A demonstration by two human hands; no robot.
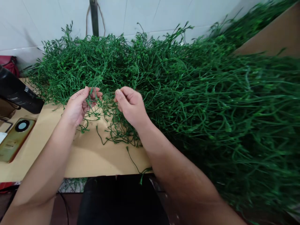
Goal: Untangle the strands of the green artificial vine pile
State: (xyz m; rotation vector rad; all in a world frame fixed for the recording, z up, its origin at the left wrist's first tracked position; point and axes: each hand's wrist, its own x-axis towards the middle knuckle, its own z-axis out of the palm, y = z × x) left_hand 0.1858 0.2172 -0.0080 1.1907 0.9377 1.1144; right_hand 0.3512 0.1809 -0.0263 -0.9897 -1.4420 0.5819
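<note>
My left hand (81, 104) is in front of the long heap of green artificial stems (105, 59). Its thumb and fingers are closed on a thin green stem (90, 99) with small leafy tips. To its right, my right hand (130, 103) is curled, the thumb pressed against the bent forefinger. What it grips, if anything, is hidden by the fingers. Loose green stems (122, 129) lie on the tan board (93, 162) between and below the hands.
At left lie a black bottle (20, 89), tipped over, and a phone (17, 139). A red bag (10, 64) is behind them. More stems (229, 109) are piled high on the right, near a cardboard flap (272, 34). A tiled wall (145, 15) closes off the back.
</note>
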